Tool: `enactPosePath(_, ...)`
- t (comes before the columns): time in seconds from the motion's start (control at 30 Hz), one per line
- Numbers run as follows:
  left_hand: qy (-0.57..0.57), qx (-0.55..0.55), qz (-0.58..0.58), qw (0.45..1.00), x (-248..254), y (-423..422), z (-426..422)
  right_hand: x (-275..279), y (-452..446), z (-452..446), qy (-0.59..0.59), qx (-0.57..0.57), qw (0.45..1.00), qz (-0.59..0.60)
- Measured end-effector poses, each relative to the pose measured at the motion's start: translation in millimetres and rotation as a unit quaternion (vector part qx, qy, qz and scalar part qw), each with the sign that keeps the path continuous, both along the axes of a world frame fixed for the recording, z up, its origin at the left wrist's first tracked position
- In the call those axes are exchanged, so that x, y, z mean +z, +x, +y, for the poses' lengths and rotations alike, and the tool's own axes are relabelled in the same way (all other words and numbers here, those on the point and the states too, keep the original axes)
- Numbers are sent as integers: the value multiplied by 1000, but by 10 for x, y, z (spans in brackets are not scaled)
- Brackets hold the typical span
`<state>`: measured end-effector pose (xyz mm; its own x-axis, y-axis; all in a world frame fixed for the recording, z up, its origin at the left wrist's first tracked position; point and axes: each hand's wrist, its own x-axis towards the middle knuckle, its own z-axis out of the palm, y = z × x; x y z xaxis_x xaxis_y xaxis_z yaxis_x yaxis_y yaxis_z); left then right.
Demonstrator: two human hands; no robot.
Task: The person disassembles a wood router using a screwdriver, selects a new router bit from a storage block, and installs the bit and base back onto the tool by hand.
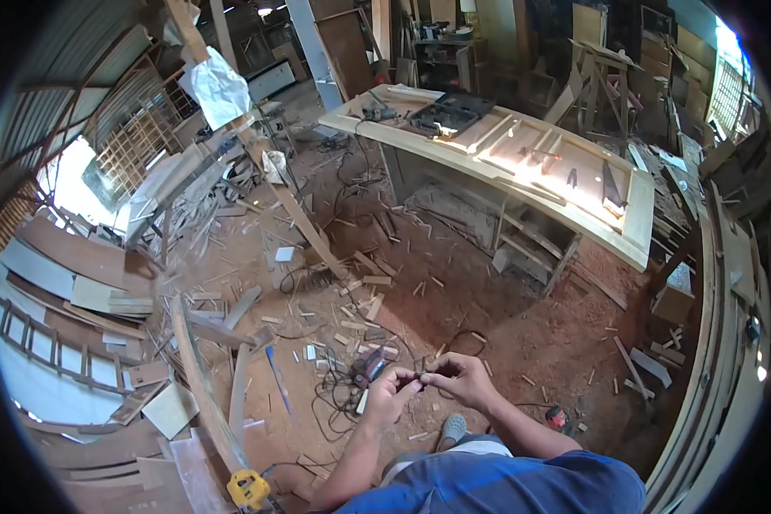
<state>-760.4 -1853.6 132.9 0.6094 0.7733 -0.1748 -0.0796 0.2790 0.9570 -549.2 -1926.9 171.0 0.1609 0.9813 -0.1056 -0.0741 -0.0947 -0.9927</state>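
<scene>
My left hand (391,396) and my right hand (460,379) meet in front of my body, above the littered floor. Fingers of both hands are pinched around a small dark thing (421,377) between them, too small to make out. Just left of my left hand, on the floor, lies a dark power tool (369,367) with red and blue parts, among tangled black cables.
A wooden door panel (497,154) lies on a bench ahead, with an open black tool case (451,113) on it. Wood offcuts and cables litter the floor. A wooden post (295,210) stands ahead-left. A yellow tool (248,488) is at lower left, a red tool (558,418) at right.
</scene>
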Motion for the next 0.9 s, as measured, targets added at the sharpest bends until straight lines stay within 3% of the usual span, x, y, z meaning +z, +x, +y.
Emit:
enactPosePath(0.13,23,-18,-1,1000,236,508,769,75,428,707,27,1,1000,0)
enactPosePath(0.23,-2,-64,18,998,411,676,1372,232,685,1191,48,17,996,-67)
enactPosePath(0.43,-28,-110,13,993,36,1275,2875,-99,1271,2556,42,8,997,-66)
enactPosePath(0.6,-34,-177,-41,983,-320,1882,4660,-147,1758,4118,33,-28,996,-74)
enactPosePath(0.67,8,-198,20,980,-41,2158,5409,-96,1975,4791,35,-32,996,-81)
enactPosePath(0.73,55,-195,-4,979,84,2393,6045,245,2179,5346,12,-24,993,-115)
enactPosePath(0.77,120,-209,35,970,283,2471,6360,363,2244,5622,10,-31,993,-112)
enactPosePath(0.9,55,-151,1,987,422,2901,7365,520,2602,6630,24,-67,993,-93)
